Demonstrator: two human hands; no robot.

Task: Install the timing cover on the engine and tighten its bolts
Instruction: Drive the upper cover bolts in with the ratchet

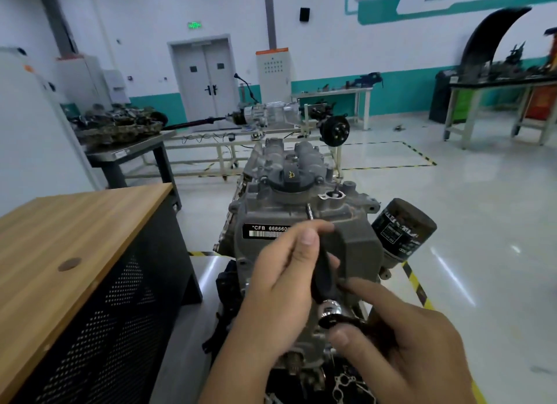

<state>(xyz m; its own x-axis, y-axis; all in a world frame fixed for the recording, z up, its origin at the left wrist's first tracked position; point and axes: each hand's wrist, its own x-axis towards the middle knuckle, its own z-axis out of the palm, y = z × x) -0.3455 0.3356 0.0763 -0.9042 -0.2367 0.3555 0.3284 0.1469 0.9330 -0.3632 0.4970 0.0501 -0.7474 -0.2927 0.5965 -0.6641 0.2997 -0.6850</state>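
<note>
The grey engine (301, 168) stands in front of me, with the grey timing cover (355, 244) and its white "CFB" label (265, 232) on the near face. My left hand (283, 289) grips the black handle (325, 271) of a wrench held in front of the cover. My right hand (410, 349) pinches the wrench's chrome head (330, 310) with the thumb, its index finger stretched out to the handle. A small metal stud (309, 212) sticks up at the cover's top edge. My hands hide the lower part of the cover.
A black oil filter (402, 229) juts from the engine's right side. A wooden-topped cabinet (75, 238) stands close on my left. Further back are a drivetrain rig (265, 114) and benches with parts (117, 126). Yellow-black tape (417, 286) marks the floor.
</note>
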